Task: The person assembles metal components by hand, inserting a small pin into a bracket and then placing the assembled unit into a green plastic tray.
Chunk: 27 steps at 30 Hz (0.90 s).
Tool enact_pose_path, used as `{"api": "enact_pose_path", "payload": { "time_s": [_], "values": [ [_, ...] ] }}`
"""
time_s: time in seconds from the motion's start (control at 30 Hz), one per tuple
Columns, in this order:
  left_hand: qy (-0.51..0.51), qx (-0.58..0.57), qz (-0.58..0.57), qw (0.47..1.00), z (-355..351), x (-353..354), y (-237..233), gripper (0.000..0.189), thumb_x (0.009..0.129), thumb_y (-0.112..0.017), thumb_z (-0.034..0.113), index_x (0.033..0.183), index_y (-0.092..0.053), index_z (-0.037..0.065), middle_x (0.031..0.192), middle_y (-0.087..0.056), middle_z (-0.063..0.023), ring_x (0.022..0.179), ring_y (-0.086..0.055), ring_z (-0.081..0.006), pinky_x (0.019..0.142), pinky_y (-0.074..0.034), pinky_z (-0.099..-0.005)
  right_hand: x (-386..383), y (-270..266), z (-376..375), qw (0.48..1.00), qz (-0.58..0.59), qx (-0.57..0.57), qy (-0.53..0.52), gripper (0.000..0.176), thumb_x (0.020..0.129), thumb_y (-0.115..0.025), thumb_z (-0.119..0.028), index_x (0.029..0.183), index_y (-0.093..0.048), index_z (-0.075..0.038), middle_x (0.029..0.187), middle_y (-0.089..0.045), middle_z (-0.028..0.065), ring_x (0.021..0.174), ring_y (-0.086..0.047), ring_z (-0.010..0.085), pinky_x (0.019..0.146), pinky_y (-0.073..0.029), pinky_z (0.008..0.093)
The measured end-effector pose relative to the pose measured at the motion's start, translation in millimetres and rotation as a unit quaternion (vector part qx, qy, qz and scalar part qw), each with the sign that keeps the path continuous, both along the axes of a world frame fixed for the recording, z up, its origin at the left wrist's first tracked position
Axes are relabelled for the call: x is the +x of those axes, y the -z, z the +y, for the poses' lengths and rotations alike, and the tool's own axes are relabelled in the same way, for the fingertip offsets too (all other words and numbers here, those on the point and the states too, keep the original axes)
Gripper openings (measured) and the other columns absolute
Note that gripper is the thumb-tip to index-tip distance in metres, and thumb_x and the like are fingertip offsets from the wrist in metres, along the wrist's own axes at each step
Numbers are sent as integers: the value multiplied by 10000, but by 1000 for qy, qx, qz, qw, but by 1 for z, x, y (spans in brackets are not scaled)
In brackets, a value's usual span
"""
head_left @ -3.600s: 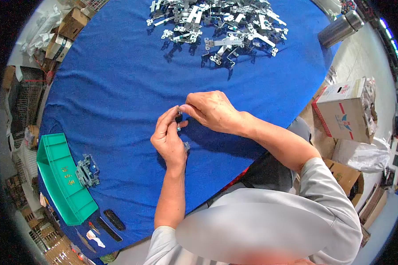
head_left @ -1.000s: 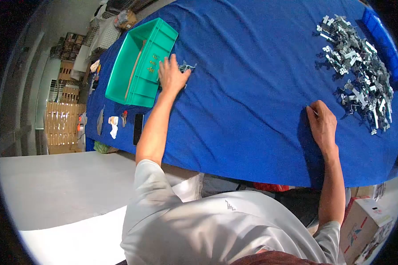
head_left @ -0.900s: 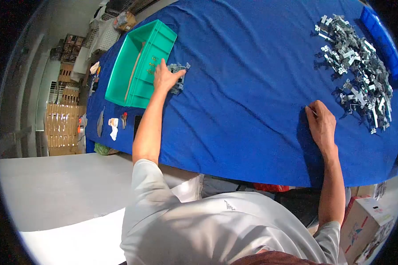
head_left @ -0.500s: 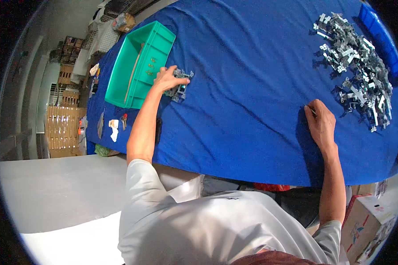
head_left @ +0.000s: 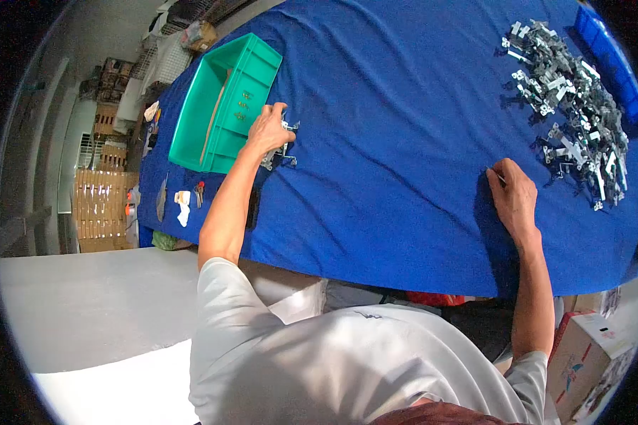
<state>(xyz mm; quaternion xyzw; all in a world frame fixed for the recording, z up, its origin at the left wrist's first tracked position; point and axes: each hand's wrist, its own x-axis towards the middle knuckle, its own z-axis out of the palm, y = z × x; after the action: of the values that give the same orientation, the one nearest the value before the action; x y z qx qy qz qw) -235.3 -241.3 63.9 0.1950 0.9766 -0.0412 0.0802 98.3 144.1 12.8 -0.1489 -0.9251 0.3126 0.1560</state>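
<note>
My left hand (head_left: 268,132) is curled around a small cluster of grey and silver metal brackets (head_left: 288,157) on the blue cloth, close beside the green bin (head_left: 256,91). The hand covers much of that cluster. My right hand (head_left: 514,197) rests on the cloth at the right, its fingers closed in a pinch. A thin, dark, slim thing shows between thumb and forefinger, too small to name. Beyond this hand lies a large heap of similar metal brackets (head_left: 581,106), silver and dark grey.
A blue plastic tray (head_left: 609,64) stands behind the heap. Keys (head_left: 200,193) and a white scrap (head_left: 183,209) lie near the cloth's left edge. A cardboard box (head_left: 588,354) sits below the table at the right. The blue cloth (head_left: 390,142) has wrinkles.
My left hand and the small cluster of brackets under it have shifted slightly left, nearer the green bin. My right hand has stayed in place.
</note>
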Motion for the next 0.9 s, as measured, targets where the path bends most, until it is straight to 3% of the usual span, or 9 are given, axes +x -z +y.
{"api": "enact_pose_path", "payload": {
  "time_s": [0.23,0.3,0.47,0.5,0.57,0.67,0.77,0.83,0.9],
  "values": [
    [-76,-29,-17,997,-7,-19,4,965,593,-811,293,1454,-412,118,1320,-566,-233,1206,-562,-398,1023,-470,-429,1,6,2,1000,22,18,-6,159,909,-645,-178,882,-572,-40,822,-623,142,756,-631,358,641,-481,443],
    [-67,16,-41,997,-11,-13,-1,866,582,-806,272,1384,-515,121,1197,-652,-213,1141,-615,-372,990,-488,-418,1,6,1,1000,24,14,-4,158,908,-645,-178,882,-572,-41,821,-622,143,759,-631,358,643,-480,444],
    [-81,228,-129,962,-25,-9,-27,650,627,-796,94,1252,-617,87,996,-688,-81,892,-658,-187,794,-527,-319,0,4,2,999,26,16,-19,154,909,-643,-181,884,-574,-46,819,-621,141,764,-632,358,645,-481,445],
    [-83,228,-127,962,-27,-6,-35,650,627,-796,94,1252,-617,87,996,-688,-81,892,-658,-187,794,-527,-319,0,4,1,999,22,21,-14,151,910,-642,-181,886,-574,-47,820,-622,140,763,-632,357,646,-482,444],
    [-84,396,-206,891,-29,-2,-56,582,669,-773,38,1230,-621,75,957,-651,-31,857,-614,-138,774,-505,-294,-1,5,2,999,20,27,-8,149,911,-641,-181,887,-575,-49,820,-622,140,763,-632,356,646,-483,444],
    [-31,469,-169,866,-36,-17,-105,549,720,-759,13,1243,-616,101,966,-615,-7,845,-600,-127,758,-504,-281,0,8,1,999,27,37,-9,144,912,-640,-171,886,-571,-47,821,-617,142,755,-628,355,643,-479,441],
    [15,311,18,950,-48,-54,-172,592,698,-784,107,1261,-603,86,1022,-653,-60,936,-616,-159,820,-508,-317,0,5,0,999,27,26,-10,137,911,-642,-159,886,-567,-46,820,-610,146,749,-623,358,641,-474,441],
    [102,45,273,955,-61,-89,-194,652,672,-747,182,1300,-572,151,1108,-634,-190,1031,-635,-340,883,-519,-435,-1,6,0,999,13,43,-2,128,909,-644,-146,888,-567,-46,817,-605,147,745,-621,363,638,-473,438],
    [52,-29,270,961,-67,-106,-198,674,675,-734,185,1322,-547,183,1174,-587,-214,1098,-587,-401,924,-494,-488,0,6,-1,999,32,43,-3,125,905,-647,-140,893,-568,-44,815,-601,147,736,-618,365,633,-471,436]
  ]
}}
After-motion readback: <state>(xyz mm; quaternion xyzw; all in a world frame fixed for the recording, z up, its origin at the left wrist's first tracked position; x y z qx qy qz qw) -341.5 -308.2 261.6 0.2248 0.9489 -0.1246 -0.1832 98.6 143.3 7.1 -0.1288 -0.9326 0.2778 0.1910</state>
